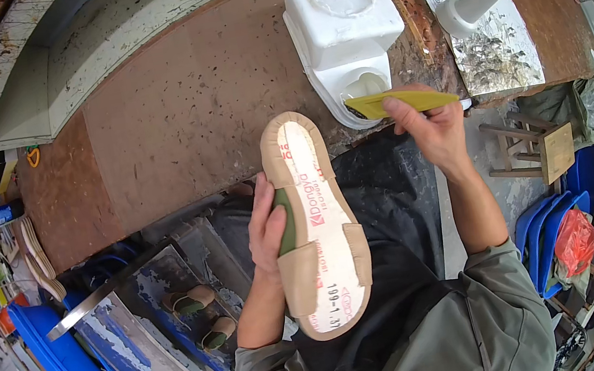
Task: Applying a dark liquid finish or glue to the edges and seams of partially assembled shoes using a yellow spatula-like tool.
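My left hand (264, 229) is closed on the side of a shoe upper (324, 216), its fingers against the green part. The tan edges fold over a pale insole board with red print, which faces up. In my right hand (429, 126) is a yellow flat spreader (419, 99), pinched between thumb and fingers. The spreader's left end lies at the mouth of a white plastic glue dispenser (344, 19) at the bench's front edge. Whether that end carries glue I cannot make out.
A stained brown workbench (188, 86) spans the front. Right of the dispenser, a white cone-shaped piece (471, 9) stands on a dirty sheet (497, 49). A metal-edged rack (152, 301) with several shoe uppers is at lower left. A wooden stool (551, 149) and blue chairs (553, 230) stand right.
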Demonstrator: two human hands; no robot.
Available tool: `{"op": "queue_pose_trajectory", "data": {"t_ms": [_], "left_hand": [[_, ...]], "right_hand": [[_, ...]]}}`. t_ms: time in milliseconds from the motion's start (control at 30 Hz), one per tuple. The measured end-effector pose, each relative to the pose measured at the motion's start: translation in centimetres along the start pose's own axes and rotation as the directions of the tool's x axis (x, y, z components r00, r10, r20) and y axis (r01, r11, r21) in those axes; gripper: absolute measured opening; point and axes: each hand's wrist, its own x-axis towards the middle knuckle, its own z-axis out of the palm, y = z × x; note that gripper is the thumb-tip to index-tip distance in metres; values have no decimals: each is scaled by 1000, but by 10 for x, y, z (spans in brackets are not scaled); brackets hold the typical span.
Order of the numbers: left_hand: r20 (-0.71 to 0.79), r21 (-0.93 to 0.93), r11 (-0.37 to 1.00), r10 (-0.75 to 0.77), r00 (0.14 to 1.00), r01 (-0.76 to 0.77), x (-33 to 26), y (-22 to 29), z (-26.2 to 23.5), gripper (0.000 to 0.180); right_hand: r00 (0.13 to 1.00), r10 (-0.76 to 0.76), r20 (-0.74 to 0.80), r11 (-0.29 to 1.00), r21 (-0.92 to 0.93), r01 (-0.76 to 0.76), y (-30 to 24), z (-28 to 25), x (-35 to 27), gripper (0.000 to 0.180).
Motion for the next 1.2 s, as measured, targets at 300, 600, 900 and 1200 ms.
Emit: {"op": "queue_pose_trajectory", "data": {"t_ms": [300,600,900,1200], "left_hand": [[290,116,955,230,929,-272,12,34,-7,51],[246,-16,899,429,869,-438,11,82,-3,28],[148,177,656,719,679,-733,12,108,-4,34],[193,268,584,747,636,-767,2,133,-7,37]], "right_hand": [[998,37,44,963,267,-47,-42,-16,-24,10],[896,-432,103,886,235,400,-81,-5,-36,12],[765,-630,134,774,31,632,-108,-23,-55,17],[752,-647,121,761,153,630,-117,-32,-76,18]]}}
